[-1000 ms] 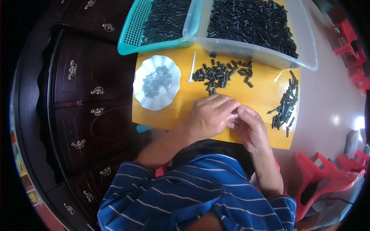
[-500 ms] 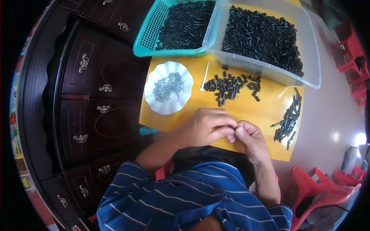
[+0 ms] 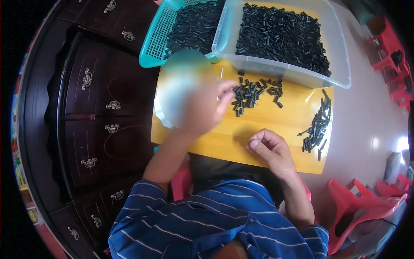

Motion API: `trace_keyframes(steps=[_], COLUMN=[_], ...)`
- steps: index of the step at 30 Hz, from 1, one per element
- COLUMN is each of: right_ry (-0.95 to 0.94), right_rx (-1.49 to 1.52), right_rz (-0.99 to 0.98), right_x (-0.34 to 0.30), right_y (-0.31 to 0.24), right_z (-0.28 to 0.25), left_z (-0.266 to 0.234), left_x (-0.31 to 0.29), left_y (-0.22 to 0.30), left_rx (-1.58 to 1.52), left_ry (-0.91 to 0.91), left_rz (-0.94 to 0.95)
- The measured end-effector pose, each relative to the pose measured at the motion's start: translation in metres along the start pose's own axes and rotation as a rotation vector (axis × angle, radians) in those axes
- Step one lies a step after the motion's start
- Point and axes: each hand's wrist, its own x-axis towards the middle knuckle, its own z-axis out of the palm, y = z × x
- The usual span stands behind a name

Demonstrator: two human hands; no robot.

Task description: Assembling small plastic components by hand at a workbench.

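Note:
My left hand (image 3: 205,108) reaches over the table beside the pile of short black tubes (image 3: 250,93), partly smeared. Its visible fingers are stretched out and apart, close to a thin white stick (image 3: 221,72) whose lower part the hand covers. Under a blurred patch, the white scalloped plate (image 3: 161,113) shows only at its left edge; what lies on it is hidden. Nearer to me, my right hand (image 3: 271,151) is closed in a pinch of thumb and forefinger. Anything between those fingertips is too small or hidden to make out.
Behind the piles stand a teal basket (image 3: 152,45) and a clear plastic bin (image 3: 276,64), both holding many black pieces. Longer slim black parts (image 3: 318,123) lie along the right side of the yellow table (image 3: 224,140). Dark wooden drawers (image 3: 92,97) rise at left; red stools (image 3: 355,216) stand right.
My left hand has parted from my right and moved up and left, over to the white stick. The right hand stays pinched in nearly the same place. The view has shifted slightly.

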Motion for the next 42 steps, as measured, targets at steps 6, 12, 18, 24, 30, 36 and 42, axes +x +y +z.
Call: trace_keyframes(steps=[6, 12, 18, 24, 30, 36, 42], right_ry=[0.015, 0.002, -0.008, 0.022, 0.130, 0.478, 0.652], right_rx=[-0.032, -0.064, -0.065, -0.123, -0.177, -0.529, -1.100], right_rz=[-0.012, -0.034, -0.029, -0.012, -0.110, -0.321, -0.452], right_x=[-0.001, -0.001, -0.001, -0.001, 0.003, 0.012, 0.027], right_y=[-0.005, -0.005, -0.004, -0.009, -0.004, -0.018, -0.033], right_z=[-0.001, -0.002, -0.003, -0.005, -0.012, -0.022, -0.027], left_z=[0.056, 0.078, 0.084, 0.067, 0.031, 0.020, 0.013], left_x=[-0.014, -0.012, -0.005, -0.008, -0.039, -0.069, -0.076], left_y=[0.012, -0.002, -0.005, -0.003, -0.006, -0.017, -0.018], left_rx=[0.058, 0.215, 0.246, 0.019, -0.234, -0.348, -0.420], left_ry=[-0.145, -0.202, -0.224, -0.175, -0.068, -0.049, -0.070], left_rz=[0.144, 0.232, 0.299, 0.129, -0.201, -0.307, -0.356])
